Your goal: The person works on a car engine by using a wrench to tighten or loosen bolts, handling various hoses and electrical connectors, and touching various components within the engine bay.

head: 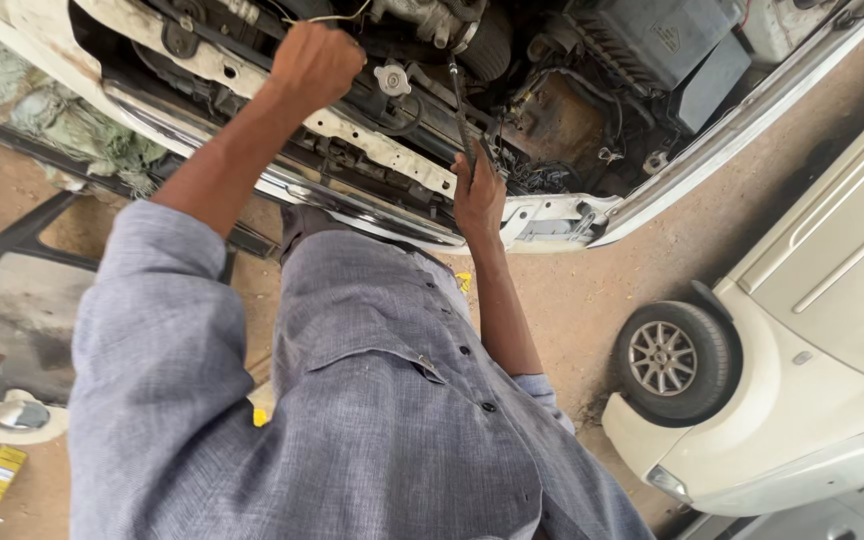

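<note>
Left hand [314,62] is balled into a fist around a thin wire [337,17] up in the engine bay [552,110]. Right hand [478,192] is wrapped around a long dark rod [459,105], resting against the white front panel [392,155], just beside the radiator cap [393,79].

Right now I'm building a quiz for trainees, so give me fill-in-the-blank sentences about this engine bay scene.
1. The right hand grips a long dark ____.
2. The left hand is closed in a ____ beside the round metal cap.
3. The person's shirt is ____.

Missing: rod; fist; grey
</note>
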